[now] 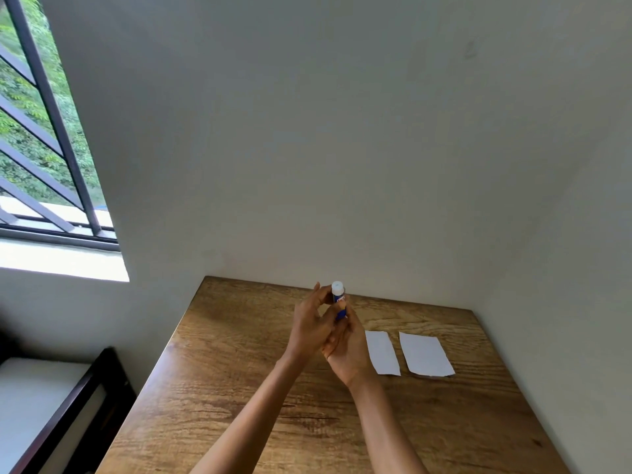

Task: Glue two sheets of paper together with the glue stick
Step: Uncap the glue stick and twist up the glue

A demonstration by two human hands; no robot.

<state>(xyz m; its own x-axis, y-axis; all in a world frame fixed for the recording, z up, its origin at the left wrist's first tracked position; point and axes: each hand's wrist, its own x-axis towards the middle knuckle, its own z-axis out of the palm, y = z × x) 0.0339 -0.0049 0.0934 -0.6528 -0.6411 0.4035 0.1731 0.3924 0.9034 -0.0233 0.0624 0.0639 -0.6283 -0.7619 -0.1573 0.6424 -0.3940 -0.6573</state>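
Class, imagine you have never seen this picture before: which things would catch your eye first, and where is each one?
First, the glue stick, blue with a white cap, held upright above the wooden table by the left hand and the right hand. Next, two sheets of paper lying side by side, apart, on the table just right of the hands. The barred window with green leaves fills the upper left.

Wooden table (239, 388) in white-walled corner, barred window (44, 138) left, daylight, greenery outside
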